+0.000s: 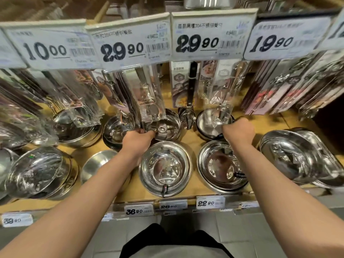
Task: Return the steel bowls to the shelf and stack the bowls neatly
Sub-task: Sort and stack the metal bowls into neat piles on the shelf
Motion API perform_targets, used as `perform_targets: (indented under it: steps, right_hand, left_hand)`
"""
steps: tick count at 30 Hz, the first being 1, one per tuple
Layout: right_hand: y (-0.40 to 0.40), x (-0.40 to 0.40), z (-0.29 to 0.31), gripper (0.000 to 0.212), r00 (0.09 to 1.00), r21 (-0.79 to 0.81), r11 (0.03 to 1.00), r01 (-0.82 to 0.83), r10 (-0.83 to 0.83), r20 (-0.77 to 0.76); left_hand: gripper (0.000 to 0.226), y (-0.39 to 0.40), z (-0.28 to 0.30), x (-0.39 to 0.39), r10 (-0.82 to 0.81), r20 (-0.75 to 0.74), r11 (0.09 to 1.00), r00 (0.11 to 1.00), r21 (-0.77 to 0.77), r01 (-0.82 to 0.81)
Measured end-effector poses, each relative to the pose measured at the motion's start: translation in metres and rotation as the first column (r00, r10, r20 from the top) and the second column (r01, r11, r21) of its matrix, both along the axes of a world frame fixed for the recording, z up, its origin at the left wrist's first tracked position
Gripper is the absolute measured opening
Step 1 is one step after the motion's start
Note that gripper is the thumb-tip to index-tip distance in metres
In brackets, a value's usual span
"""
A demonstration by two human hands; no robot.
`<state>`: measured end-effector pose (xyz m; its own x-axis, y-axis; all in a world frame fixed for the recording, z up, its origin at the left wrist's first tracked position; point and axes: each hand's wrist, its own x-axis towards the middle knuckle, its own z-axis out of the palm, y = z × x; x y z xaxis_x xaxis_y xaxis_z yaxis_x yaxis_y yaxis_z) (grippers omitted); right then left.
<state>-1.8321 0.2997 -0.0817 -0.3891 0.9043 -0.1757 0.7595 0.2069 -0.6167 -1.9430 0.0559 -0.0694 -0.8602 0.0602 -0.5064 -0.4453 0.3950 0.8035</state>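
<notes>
Two stacks of steel bowls sit nearest on the wooden shelf (191,144), one stack (165,169) just short of the left hand (138,139) and another (221,165) just short of the right hand (239,131). Both look settled. Further back, the left hand's fingers curl over the rim of a rear bowl (164,125); the right grips the edge of a dark-rimmed bowl (214,125). These two seem the last being seated.

Setting: a shop aisle is shown | Shelf board (193,142): yellowish wood | Price tags (210,34): large white cards hung above, smaller ones (210,202) clipped along the front edge | Floor (260,231): grey tiles | Packaged utensils (188,84): hung behind
</notes>
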Motion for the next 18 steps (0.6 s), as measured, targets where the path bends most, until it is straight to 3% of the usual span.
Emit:
perform_targets:
  steps: [4,7,18]
  right_hand:
    - [-0.001,0.000,0.004,0.036,1.000,0.011,1.000,0.017,-0.017,-0.026]
    - [-0.001,0.003,0.007,0.028,0.997,-0.013,0.999,0.049,-0.050,-0.061]
    - [-0.003,0.014,0.011,0.025,0.986,-0.079,0.997,0.020,-0.033,-0.164]
  left_hand:
    - [0.014,-0.002,0.002,0.003,0.114,0.058,0.989,0.992,0.093,-0.119]
    - [0.032,-0.003,0.004,0.006,0.177,0.125,0.959,0.976,0.201,-0.199]
    - [0.028,0.002,0.020,0.010,0.323,0.248,0.851,0.913,0.346,-0.395]
